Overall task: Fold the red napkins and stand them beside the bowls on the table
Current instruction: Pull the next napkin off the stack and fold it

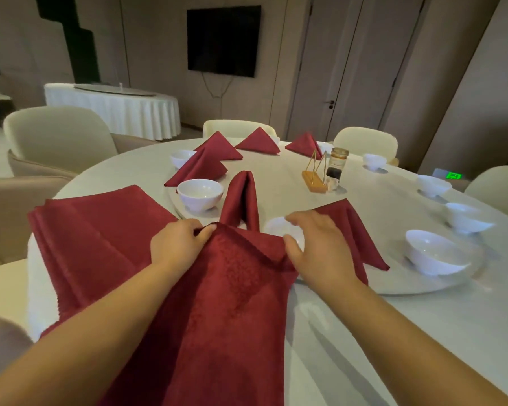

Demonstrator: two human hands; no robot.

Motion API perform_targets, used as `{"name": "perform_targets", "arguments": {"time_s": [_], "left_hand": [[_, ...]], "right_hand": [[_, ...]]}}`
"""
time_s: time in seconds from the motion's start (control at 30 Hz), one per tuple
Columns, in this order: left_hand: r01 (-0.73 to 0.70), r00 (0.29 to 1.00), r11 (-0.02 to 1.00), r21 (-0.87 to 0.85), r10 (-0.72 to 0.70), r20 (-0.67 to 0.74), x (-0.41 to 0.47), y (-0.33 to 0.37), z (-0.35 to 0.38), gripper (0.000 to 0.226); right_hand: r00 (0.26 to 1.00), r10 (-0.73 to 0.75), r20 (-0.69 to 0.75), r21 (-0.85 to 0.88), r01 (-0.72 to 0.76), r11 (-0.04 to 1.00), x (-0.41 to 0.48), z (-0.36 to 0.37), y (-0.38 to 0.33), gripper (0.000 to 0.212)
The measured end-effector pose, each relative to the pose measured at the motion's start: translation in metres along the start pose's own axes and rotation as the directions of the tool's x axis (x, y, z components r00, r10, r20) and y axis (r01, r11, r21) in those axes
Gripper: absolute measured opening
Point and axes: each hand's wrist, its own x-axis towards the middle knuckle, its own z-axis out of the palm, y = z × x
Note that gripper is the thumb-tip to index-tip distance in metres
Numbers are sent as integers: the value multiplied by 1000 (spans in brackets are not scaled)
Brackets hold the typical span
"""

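Observation:
A red napkin (232, 288) hangs over the near edge of the round white table (364, 332). My left hand (178, 241) pinches its top left corner. My right hand (317, 247) holds the top right edge, thumb under the cloth and fingers spread over a white bowl (276, 227), which it partly hides. A folded napkin (242, 197) stands upright just behind my hands, next to another white bowl (200, 193). Several folded napkins (257, 142) stand at the far side. A stack of flat red napkins (94, 230) lies at the left.
Several more white bowls (431, 253) line the right rim of the glass turntable (423, 282). A wooden stand (316, 177) and a glass jar (336, 165) sit mid-table. Cream chairs (59, 139) ring the table. Another red napkin (358, 230) lies behind my right hand.

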Motion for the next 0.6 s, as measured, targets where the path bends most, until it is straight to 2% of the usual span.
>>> {"name": "perform_targets", "arguments": {"time_s": [0.03,0.07,0.13,0.17,0.2,0.23,0.27,0.37,0.47,0.57,0.6], "left_hand": [[8,1000,1000,-2,-8,21,1,-4,8,40],[17,999,1000,-7,-16,39,2,-6,15,40],[35,998,999,-24,-34,56,5,-9,23,39],[41,998,999,-31,-40,57,5,-11,25,38],[46,997,998,-38,-44,56,6,-13,25,36],[52,997,998,-40,-50,53,7,-15,25,34],[64,997,997,-38,-62,50,8,-19,24,33],[111,993,994,-20,-111,38,12,-33,18,35],[162,987,986,-23,-162,14,17,-47,13,34],[197,980,980,-5,-197,1,22,-58,11,36],[205,979,979,5,-205,5,22,-60,12,38]], "right_hand": [[992,-121,-26,71,123,990,-9,5,-11,26],[966,-258,31,133,252,959,-17,11,-20,27],[835,-473,283,169,442,881,-38,31,-32,34],[750,-499,435,186,468,864,-47,37,-36,37],[672,-476,567,233,424,875,-54,42,-36,40],[606,-472,640,274,394,877,-61,49,-32,45],[591,-494,637,302,398,866,-66,55,-27,47],[643,-507,574,261,444,857,-77,61,-8,42],[739,-503,449,195,468,862,-77,56,12,41],[777,-474,414,99,479,872,-77,43,38,22],[792,-460,402,65,477,877,-76,39,44,23]]}}
